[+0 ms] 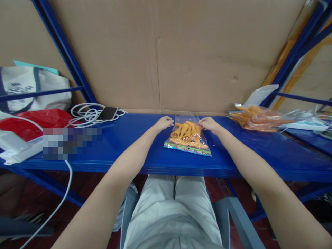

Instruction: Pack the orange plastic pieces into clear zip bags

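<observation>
A small clear plastic bag (pixel 187 136) of several orange toy pieces lies flat on the blue shelf (pixel 145 155), its colourful printed header card toward me. My left hand (pixel 164 123) pinches the bag's far left corner, fingers closed. On the far right corner my right hand (pixel 209 123) grips the same bag. Both hands rest at the open end of the bag, close to the cardboard wall.
A heap of more orange toys in clear plastic (pixel 256 118) lies at the right. A phone (pixel 108 113) and coiled white cable (pixel 86 114) sit at the back left, beside a red bag (pixel 33 121) and a white tote (pixel 31 88). Blue rack posts (pixel 64 52) frame both sides.
</observation>
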`<action>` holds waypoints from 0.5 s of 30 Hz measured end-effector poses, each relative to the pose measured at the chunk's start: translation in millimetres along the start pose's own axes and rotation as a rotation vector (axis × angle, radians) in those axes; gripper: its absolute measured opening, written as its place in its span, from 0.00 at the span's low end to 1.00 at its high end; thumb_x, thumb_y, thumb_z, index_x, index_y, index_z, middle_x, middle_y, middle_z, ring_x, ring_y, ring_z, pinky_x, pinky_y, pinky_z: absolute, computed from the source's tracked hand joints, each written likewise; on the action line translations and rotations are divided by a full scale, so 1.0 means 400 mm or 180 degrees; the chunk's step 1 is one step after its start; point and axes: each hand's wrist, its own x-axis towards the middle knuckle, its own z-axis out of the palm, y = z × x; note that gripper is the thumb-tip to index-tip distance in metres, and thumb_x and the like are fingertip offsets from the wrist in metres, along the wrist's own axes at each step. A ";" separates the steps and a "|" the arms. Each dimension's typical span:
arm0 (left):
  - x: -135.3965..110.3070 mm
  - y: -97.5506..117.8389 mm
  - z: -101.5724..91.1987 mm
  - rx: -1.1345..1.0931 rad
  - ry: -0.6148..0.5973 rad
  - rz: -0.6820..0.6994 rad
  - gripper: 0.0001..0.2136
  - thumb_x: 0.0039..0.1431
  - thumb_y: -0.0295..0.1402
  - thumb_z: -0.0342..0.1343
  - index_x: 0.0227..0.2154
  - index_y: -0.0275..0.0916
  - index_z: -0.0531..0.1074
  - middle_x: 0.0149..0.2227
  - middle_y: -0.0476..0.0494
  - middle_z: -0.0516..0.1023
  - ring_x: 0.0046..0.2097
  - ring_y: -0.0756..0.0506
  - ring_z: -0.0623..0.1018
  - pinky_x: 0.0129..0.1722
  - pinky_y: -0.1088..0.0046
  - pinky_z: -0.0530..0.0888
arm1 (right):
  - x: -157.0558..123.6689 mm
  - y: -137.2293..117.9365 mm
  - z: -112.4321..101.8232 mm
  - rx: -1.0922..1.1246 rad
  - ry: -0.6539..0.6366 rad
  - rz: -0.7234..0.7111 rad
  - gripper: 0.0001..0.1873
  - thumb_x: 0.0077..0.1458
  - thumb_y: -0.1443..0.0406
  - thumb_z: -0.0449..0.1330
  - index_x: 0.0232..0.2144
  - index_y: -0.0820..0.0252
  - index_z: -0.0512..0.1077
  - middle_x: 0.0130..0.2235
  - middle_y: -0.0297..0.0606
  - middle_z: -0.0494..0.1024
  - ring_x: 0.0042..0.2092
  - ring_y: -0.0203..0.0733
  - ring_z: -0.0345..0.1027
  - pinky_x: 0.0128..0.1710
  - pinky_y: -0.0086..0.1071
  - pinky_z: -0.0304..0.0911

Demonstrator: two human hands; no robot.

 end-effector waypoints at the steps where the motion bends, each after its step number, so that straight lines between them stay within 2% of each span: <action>1: 0.001 0.000 0.003 -0.0092 -0.0012 -0.0020 0.12 0.63 0.32 0.54 0.49 0.36 0.69 0.43 0.38 0.83 0.43 0.48 0.81 0.28 0.80 0.68 | -0.004 -0.003 0.006 0.0201 0.0025 0.0074 0.12 0.48 0.75 0.63 0.18 0.60 0.68 0.18 0.31 0.69 0.21 0.31 0.61 0.26 0.26 0.61; 6: 0.004 -0.001 0.005 -0.0696 -0.0056 -0.0135 0.14 0.63 0.30 0.55 0.50 0.35 0.67 0.41 0.38 0.82 0.43 0.48 0.81 0.31 0.79 0.71 | -0.014 -0.013 0.021 0.1408 -0.0071 0.0263 0.12 0.51 0.76 0.60 0.22 0.60 0.64 0.18 0.29 0.67 0.19 0.28 0.59 0.26 0.25 0.63; 10: 0.006 -0.007 -0.008 -0.0974 -0.0170 -0.0255 0.02 0.62 0.27 0.55 0.37 0.35 0.72 0.32 0.42 0.81 0.35 0.50 0.80 0.32 0.79 0.72 | -0.020 -0.018 0.022 0.1742 -0.0328 0.0459 0.09 0.52 0.76 0.58 0.24 0.61 0.66 0.18 0.31 0.69 0.20 0.31 0.63 0.26 0.25 0.65; 12: 0.007 -0.012 -0.015 -0.0975 -0.0201 -0.0277 0.05 0.61 0.24 0.56 0.29 0.35 0.71 0.27 0.44 0.79 0.32 0.51 0.79 0.32 0.79 0.72 | -0.025 -0.021 0.024 0.1787 -0.0462 0.0509 0.09 0.54 0.76 0.56 0.25 0.62 0.67 0.18 0.32 0.70 0.20 0.31 0.64 0.25 0.24 0.64; 15: 0.008 -0.017 -0.021 -0.1066 -0.0238 -0.0266 0.09 0.59 0.22 0.57 0.24 0.35 0.70 0.23 0.47 0.77 0.29 0.51 0.78 0.35 0.77 0.74 | -0.031 -0.024 0.027 0.1771 -0.0530 0.0463 0.10 0.57 0.76 0.57 0.25 0.61 0.66 0.20 0.33 0.72 0.21 0.31 0.66 0.24 0.23 0.63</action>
